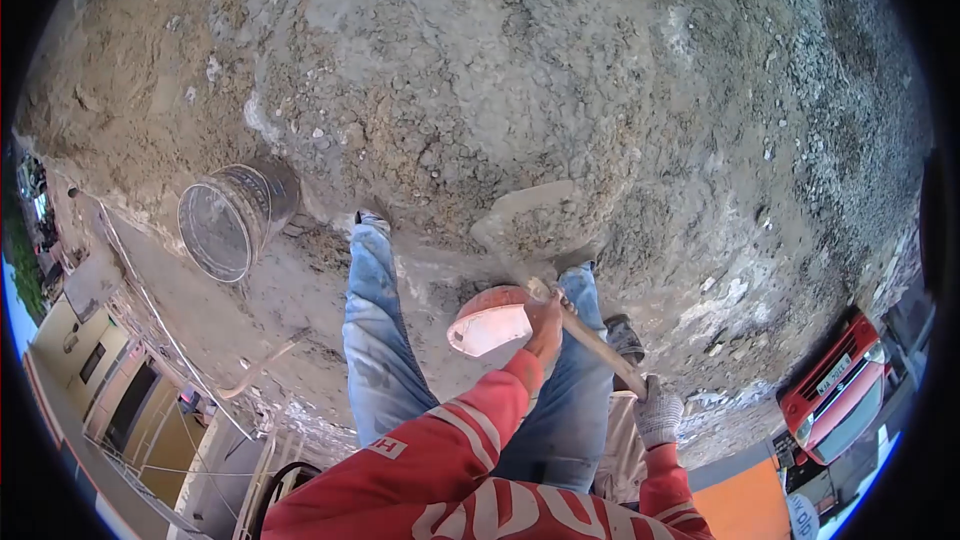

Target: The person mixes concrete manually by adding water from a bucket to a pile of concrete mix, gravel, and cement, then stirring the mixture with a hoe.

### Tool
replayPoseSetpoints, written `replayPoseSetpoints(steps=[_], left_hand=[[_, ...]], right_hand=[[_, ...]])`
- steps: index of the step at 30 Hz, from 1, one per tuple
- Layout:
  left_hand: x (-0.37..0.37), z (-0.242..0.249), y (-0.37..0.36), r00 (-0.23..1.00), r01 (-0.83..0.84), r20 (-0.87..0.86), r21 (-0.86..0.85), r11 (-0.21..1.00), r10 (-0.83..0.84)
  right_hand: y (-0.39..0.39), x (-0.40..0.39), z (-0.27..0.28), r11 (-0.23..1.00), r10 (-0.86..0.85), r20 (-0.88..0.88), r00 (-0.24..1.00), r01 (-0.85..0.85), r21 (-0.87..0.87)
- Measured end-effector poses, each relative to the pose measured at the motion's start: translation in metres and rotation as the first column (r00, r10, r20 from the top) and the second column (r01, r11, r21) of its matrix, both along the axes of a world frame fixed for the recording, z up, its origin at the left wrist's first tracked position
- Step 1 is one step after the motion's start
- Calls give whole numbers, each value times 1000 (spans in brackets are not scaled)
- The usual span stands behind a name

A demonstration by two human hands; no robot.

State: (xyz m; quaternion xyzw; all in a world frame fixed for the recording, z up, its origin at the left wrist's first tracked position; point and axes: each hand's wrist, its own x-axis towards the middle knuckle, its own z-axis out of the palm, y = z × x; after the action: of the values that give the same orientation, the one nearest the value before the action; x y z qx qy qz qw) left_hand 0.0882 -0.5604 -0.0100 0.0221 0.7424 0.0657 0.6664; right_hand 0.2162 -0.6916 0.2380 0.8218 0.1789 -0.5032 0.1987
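Observation:
I hold a shovel by its wooden handle point(603, 348), which slants across in front of my right leg. My bare left hand point(546, 328) is wrapped round the shaft low down, near the blade end. Higher up, at the handle's end, my right hand point(658, 416) grips it in a light knitted glove. The shovel blade point(525, 202), coated in grey mud, lies against the mixed soil point(420, 140) just beyond my feet. Beside my left hand, between my legs, is an orange-red rounded object point(488, 320) with a pale face, partly hidden by that hand.
A muddy bucket point(268, 200) lies tilted to the left. A curved hose-like piece point(265, 368) is on the ground nearer me. Dark gravel point(850, 110) spreads at the right. A red vehicle point(835, 385) stands at lower right, and a building point(130, 390) at lower left.

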Motion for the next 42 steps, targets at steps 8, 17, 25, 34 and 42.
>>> replayPoseSetpoints(steps=[8,17,25,34,42], left_hand=[[-8,-61,299,942,247,-289,252,936,-171],[-89,2,599,834,399,-550,536,744,-50],[-114,-34,779,830,530,-542,690,492,-134],[-37,-50,555,665,693,-679,404,597,-312],[-9,-71,271,993,-119,39,310,943,112]], right_hand=[[260,-33,-107,989,62,-103,993,-47,143],[483,-127,-183,792,162,-26,986,-114,600],[762,-175,-227,588,100,-157,983,69,806],[497,-94,-177,829,54,-259,964,101,550],[187,-4,-150,897,141,-111,984,-79,434]])
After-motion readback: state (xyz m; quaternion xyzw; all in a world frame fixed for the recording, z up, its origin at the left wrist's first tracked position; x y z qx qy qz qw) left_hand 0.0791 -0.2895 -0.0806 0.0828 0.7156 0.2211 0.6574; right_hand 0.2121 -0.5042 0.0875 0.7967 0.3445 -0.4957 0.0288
